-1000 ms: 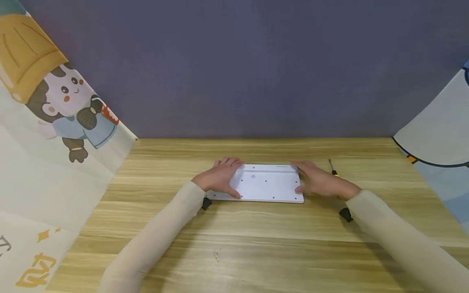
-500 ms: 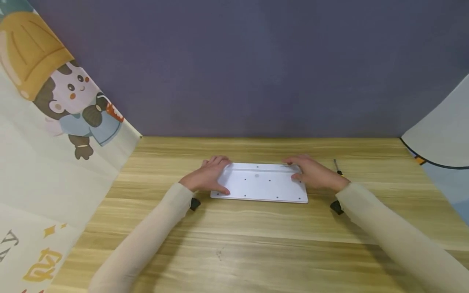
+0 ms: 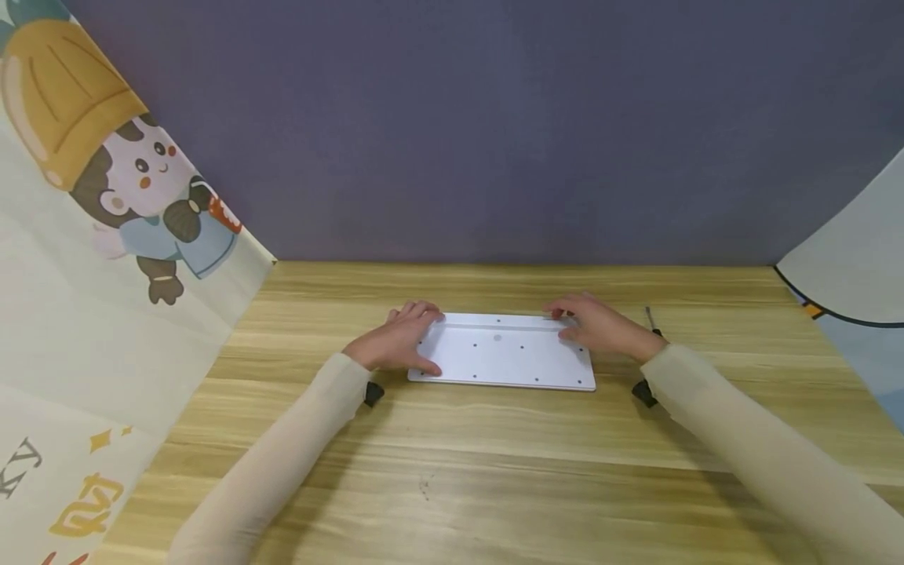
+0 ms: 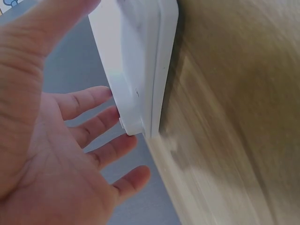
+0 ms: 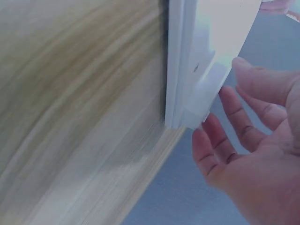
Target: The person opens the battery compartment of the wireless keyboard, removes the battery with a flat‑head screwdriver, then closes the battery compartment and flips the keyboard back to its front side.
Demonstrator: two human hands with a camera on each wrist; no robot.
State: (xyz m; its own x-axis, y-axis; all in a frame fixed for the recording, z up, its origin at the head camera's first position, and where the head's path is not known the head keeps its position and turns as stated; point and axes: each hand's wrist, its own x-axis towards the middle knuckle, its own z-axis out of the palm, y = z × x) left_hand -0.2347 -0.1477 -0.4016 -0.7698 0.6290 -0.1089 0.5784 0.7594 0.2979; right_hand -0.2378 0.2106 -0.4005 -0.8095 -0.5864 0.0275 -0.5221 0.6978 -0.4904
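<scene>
The bench (image 3: 494,439) carries the white panel (image 3: 501,361), flat. The left hand (image 3: 395,341) spans the panel's left end, fingers apart; the right hand (image 3: 600,326) touches its far-right edge, fingers apart. Right of the panel lies a screwdriver (image 3: 650,318).

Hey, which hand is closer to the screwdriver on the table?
Right. The right hand is just left of the screwdriver, at the right end of the white panel; the left hand is at the panel's opposite end.
</scene>
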